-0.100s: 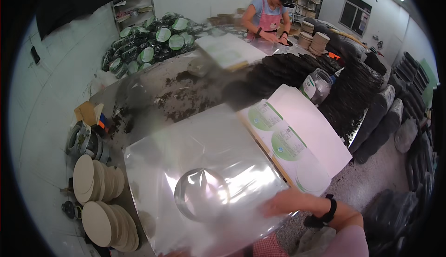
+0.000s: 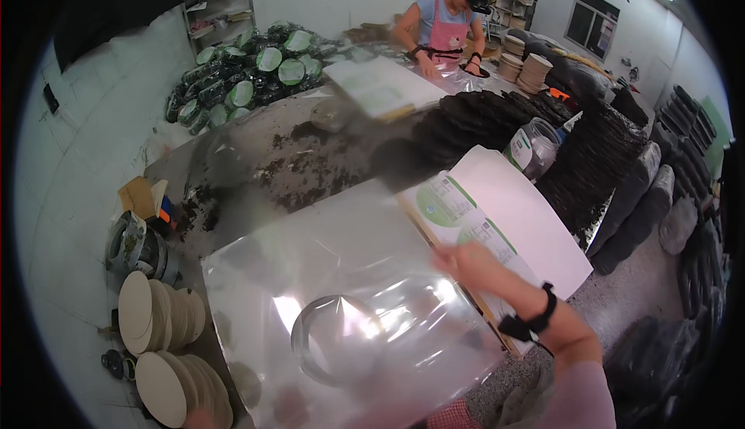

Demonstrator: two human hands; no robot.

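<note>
Clear plastic film [image 2: 256, 297] lies in a shiny stack in front of me, with a round ring [image 2: 299, 344] showing through it. My right hand [image 2: 469, 264], with a black band on its wrist, is over the inner edge of a sheet of round green-and-white labels [image 2: 442, 202]. Motion blurs its fingers, so their grip is unclear. At the lower edge, my left hand [image 2: 203, 419] is a faint smear beside the nearer stack of pale round discs [image 2: 161, 389]. Its fingers cannot be made out.
Another disc stack [image 2: 136, 313] and tape rolls [image 2: 128, 247] stand at left. Beyond the film are dark crumbs [image 2: 303, 173], dark flat rounds [image 2: 481, 119] and a clear jar [image 2: 539, 148]. Wrapped green-labelled packs [image 2: 268, 60] pile up at the back. A co-worker [image 2: 448, 29] handles film across the table.
My right hand has moved up and away from the film's near right part to the label sheet. My left hand has shifted left along the lower edge to the discs.
</note>
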